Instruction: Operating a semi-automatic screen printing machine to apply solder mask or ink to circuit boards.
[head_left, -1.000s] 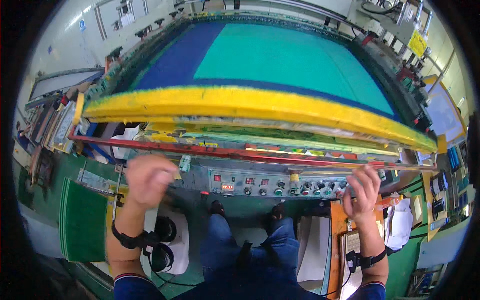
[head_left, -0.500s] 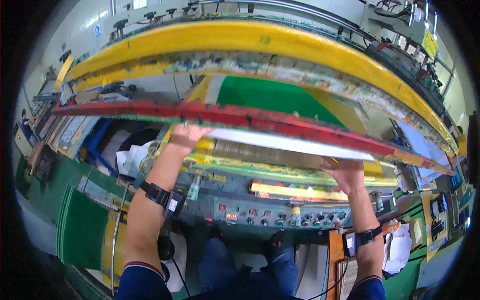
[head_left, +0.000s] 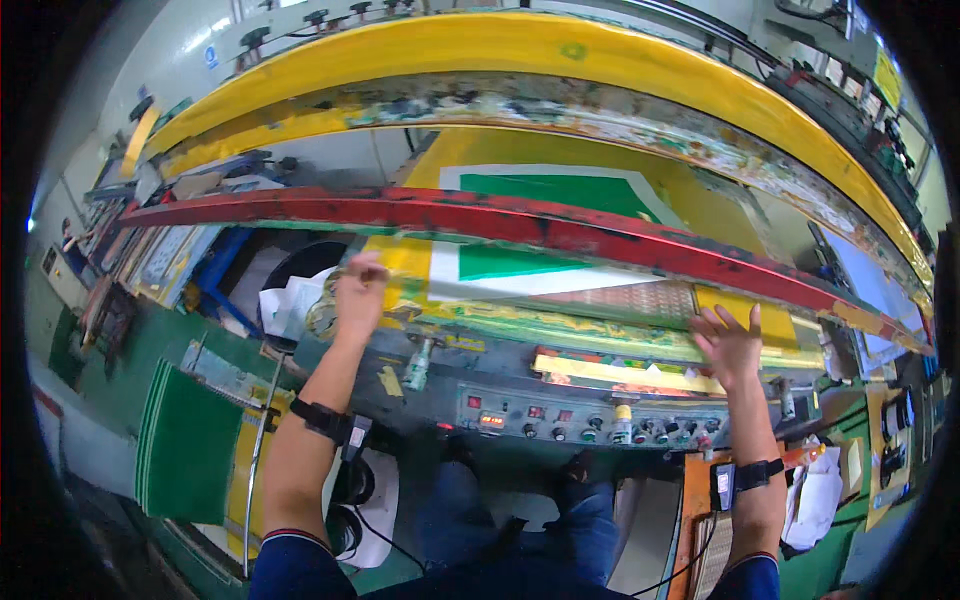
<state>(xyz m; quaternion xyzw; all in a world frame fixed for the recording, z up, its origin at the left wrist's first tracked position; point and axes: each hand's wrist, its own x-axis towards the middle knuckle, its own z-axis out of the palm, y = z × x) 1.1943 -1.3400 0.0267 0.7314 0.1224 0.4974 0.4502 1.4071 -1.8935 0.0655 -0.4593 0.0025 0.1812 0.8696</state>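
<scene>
A green sheet with a white border [head_left: 445, 265] lies on the machine's bed, partly hidden behind a red bar [head_left: 560, 232] that crosses in front of it. My left hand [head_left: 359, 297] is raised beside the bed's left front corner, fingers loosely bent and apart, holding nothing. Over the bed's front right edge, my right hand [head_left: 733, 350] has its fingers spread, and it too is bare of any object. Between the sheet and the right hand shows a dotted metal part of the bed [head_left: 640, 302].
A large yellow-edged frame [head_left: 500, 42] spans above the bed. A control panel [head_left: 585, 427] with knobs and lit displays runs along the front. Green boards [head_left: 180, 440] stand at the left. White crumpled material [head_left: 290, 305] sits beside the bed, and bottles [head_left: 418, 365] hang on the machine front.
Both hands have let go of the sheet's white edge and moved apart, the right one outward. The sheet now lies flat on the bed. My view has shifted slightly.
</scene>
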